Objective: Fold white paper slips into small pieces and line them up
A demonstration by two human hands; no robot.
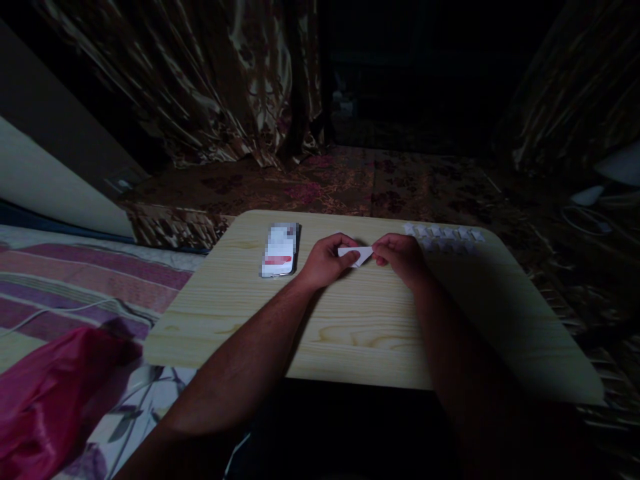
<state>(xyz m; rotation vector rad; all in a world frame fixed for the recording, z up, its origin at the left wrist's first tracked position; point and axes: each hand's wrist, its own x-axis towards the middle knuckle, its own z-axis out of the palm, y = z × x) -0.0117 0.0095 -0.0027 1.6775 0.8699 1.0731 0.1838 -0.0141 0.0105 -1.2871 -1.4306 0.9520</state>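
Observation:
A small folded piece of white paper [364,255], roughly triangular, is held between both hands above the middle of the wooden table [370,333]. My left hand [330,259] grips its left side, thumb lying over the front. At the paper's right corner, the fingertips of my right hand [400,255] pinch it. Several small white folded paper pieces [444,233] lie in two rows at the table's back right, the nearer row in shadow and partly behind my right hand.
A phone [279,251] with a lit screen lies on the table left of my hands. A bed with a striped cover [150,283] and a pink cloth [60,400] is at the left. Patterned curtains [270,80] hang behind. A white lamp [620,165] stands at the right.

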